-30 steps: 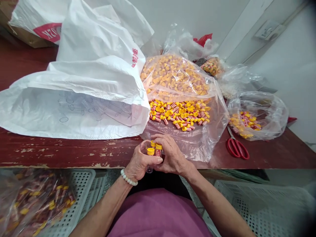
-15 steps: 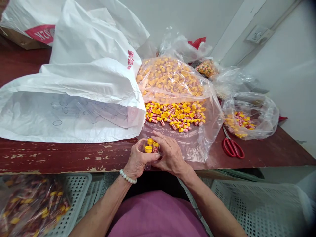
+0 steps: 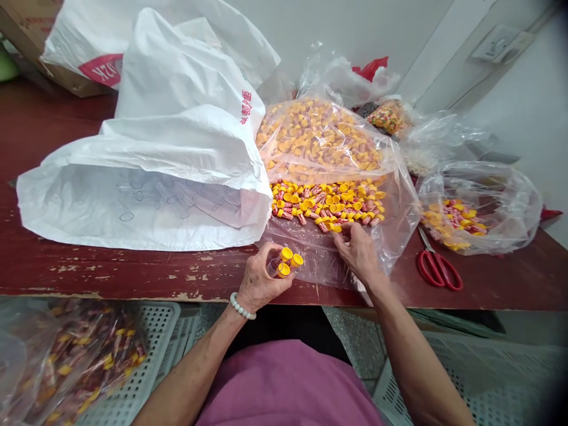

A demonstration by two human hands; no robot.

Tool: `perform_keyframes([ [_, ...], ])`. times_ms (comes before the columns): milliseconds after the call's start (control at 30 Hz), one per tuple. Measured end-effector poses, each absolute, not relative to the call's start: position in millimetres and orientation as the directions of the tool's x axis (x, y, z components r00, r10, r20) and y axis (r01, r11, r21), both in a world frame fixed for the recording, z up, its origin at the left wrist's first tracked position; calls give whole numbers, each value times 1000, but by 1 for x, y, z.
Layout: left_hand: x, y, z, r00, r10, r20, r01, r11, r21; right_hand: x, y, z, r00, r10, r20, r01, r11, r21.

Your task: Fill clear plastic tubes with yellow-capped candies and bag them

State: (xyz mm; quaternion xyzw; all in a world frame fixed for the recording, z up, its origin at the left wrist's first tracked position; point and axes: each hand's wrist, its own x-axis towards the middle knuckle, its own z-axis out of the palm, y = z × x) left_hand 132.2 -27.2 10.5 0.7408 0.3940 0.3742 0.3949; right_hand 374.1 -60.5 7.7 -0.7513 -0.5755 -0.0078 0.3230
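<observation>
My left hand (image 3: 261, 278), with a beaded bracelet at the wrist, is closed round clear tubes that have three yellow caps (image 3: 286, 255) at their tops. To the right, my right hand (image 3: 357, 251) reaches the front edge of a pile of small red-and-white tubes with yellow caps (image 3: 328, 201). Its fingers are pressed together at the pile; what they hold, if anything, is too small to name. The pile spills from a clear plastic bag (image 3: 399, 207). A white sack (image 3: 186, 142) lies open on the left with clear tubes (image 3: 164, 192) inside.
Red-handled scissors (image 3: 437, 269) lie right of my right hand, by a clear bag (image 3: 510, 219) of capped tubes. Below the table (image 3: 110, 272), a basket (image 3: 164, 325) holding bagged tubes stands left, another basket (image 3: 488, 367) right. More bags and a carton (image 3: 26, 29) lie behind.
My right hand has left my left hand and moved right and up to the pile. My left hand still holds the tubes, now tilted, and the view has shifted slightly.
</observation>
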Motion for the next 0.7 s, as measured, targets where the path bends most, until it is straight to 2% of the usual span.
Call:
perform_keyframes([
  [67,135,-27,9,415,871,263,309,-407,860,348,-65,22,371,849,377,729,-14,-685],
  [100,136,-27,9,418,869,265,322,-415,851,334,-67,29,354,856,376,669,49,-742],
  [200,136,-27,11,433,865,252,371,-426,825,290,-74,43,255,863,436,579,225,-784],
  [333,135,-25,11,442,859,257,397,-445,803,254,-80,42,140,817,560,593,384,-708],
  [433,134,-23,10,445,858,255,394,-444,805,250,-82,38,37,801,598,704,404,-585],
  [567,133,-20,10,451,862,234,331,-404,852,253,-87,34,-51,807,589,846,348,-403],
  [700,133,-18,11,433,865,254,300,-403,865,250,-92,40,-146,853,501,877,346,-334],
])
